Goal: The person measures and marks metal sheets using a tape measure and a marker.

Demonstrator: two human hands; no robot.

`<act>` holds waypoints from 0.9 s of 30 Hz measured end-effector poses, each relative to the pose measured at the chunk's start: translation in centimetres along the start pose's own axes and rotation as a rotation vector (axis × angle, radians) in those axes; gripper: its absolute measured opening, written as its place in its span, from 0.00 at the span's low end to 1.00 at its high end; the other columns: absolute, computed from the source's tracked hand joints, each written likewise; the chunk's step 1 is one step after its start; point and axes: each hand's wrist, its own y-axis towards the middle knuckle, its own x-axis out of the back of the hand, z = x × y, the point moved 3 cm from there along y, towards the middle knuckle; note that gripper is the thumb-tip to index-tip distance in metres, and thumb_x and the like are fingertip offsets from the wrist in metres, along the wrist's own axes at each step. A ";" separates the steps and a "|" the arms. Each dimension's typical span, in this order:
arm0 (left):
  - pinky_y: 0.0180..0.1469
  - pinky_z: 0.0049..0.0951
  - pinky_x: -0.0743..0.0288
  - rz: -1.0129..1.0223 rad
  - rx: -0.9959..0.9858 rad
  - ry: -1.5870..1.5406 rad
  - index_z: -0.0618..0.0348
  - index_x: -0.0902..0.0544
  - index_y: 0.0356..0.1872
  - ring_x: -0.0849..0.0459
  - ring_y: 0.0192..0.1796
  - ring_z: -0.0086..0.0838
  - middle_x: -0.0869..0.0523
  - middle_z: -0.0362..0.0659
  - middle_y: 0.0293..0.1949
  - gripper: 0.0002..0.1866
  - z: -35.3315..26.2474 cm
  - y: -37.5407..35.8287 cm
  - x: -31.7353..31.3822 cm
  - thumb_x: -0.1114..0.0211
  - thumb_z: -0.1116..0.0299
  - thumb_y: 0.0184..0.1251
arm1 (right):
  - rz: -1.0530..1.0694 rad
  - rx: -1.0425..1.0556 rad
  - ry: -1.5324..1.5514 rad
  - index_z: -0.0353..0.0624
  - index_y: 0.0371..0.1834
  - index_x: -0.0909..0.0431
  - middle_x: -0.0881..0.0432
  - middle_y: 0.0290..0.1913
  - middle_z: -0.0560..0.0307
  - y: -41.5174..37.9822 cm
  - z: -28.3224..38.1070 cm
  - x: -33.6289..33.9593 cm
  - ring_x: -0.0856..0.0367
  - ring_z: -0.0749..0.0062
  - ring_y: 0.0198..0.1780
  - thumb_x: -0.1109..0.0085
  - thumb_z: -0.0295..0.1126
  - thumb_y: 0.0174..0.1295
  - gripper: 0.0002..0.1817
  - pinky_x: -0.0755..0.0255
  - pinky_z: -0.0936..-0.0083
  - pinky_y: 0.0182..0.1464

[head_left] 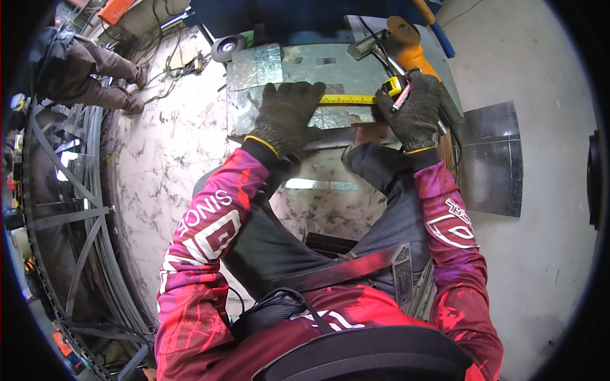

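Note:
My left hand [289, 114], in a dark knitted glove, lies flat with its fingers stretched out on a grey metal sheet [305, 63]. A yellow tape measure blade [346, 100] runs along the sheet from beside that hand to my right one. In a matching glove, my right hand [416, 114] is closed around the tape measure case [390, 86] and a white-and-red marker [401, 98]. Where the blade's left end lies is hidden by my left hand.
An orange angle grinder [406, 47] and a hammer [368, 46] lie beyond my right hand. A disc [227, 47] sits at the sheet's far left. Dark plates [492, 159] lie on the floor at right. Another person's legs [101, 70] and a metal rack [70, 216] are at left.

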 end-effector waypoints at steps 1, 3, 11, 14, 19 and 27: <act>0.75 0.59 0.36 -0.020 0.009 -0.035 0.50 0.27 0.75 0.23 0.72 0.50 0.19 0.50 0.68 0.46 0.4 -0.1 -0.1 0.17 0.56 0.52 | 0.006 -0.002 -0.003 0.36 0.56 0.23 0.25 0.48 0.43 0.0 -0.2 -0.1 0.25 0.47 0.54 0.22 0.51 0.51 0.36 0.29 0.51 0.57; 0.74 0.56 0.35 -0.035 0.009 -0.061 0.50 0.27 0.75 0.23 0.71 0.49 0.18 0.50 0.67 0.46 1.0 -0.3 -0.3 0.17 0.56 0.52 | -0.069 0.092 0.055 0.38 0.51 0.23 0.25 0.47 0.43 -0.1 -0.1 0.3 0.25 0.47 0.53 0.22 0.49 0.51 0.32 0.29 0.51 0.55; 0.74 0.56 0.34 -0.100 -0.051 -0.109 0.52 0.24 0.72 0.20 0.69 0.49 0.17 0.50 0.65 0.42 3.1 -0.6 -1.4 0.18 0.54 0.54 | -0.144 0.180 0.046 0.38 0.52 0.24 0.23 0.46 0.44 -0.4 -0.5 0.6 0.22 0.45 0.52 0.18 0.46 0.52 0.33 0.29 0.51 0.57; 0.72 0.52 0.31 -0.116 -0.071 -0.170 0.52 0.20 0.68 0.20 0.67 0.49 0.16 0.49 0.63 0.38 3.0 -0.5 -1.3 0.19 0.54 0.55 | -0.136 0.190 0.089 0.38 0.55 0.25 0.22 0.48 0.44 -0.7 -0.4 0.6 0.22 0.45 0.54 0.18 0.44 0.54 0.33 0.29 0.51 0.60; 0.64 0.47 0.23 -0.134 -0.068 -0.313 0.53 0.12 0.55 0.17 0.60 0.50 0.13 0.50 0.54 0.24 3.9 -0.5 -1.0 0.21 0.59 0.57 | -0.132 0.156 0.215 0.36 0.58 0.26 0.22 0.51 0.43 -0.8 -0.7 0.4 0.21 0.45 0.56 0.18 0.41 0.55 0.33 0.28 0.52 0.62; 0.59 0.47 0.22 -0.084 0.065 -0.224 0.52 0.11 0.51 0.16 0.54 0.49 0.13 0.47 0.47 0.19 4.3 -0.4 -0.6 0.22 0.64 0.58 | -0.089 0.131 0.211 0.35 0.61 0.25 0.22 0.53 0.43 -1.0 -0.6 1.0 0.19 0.47 0.57 0.17 0.43 0.56 0.36 0.25 0.55 0.62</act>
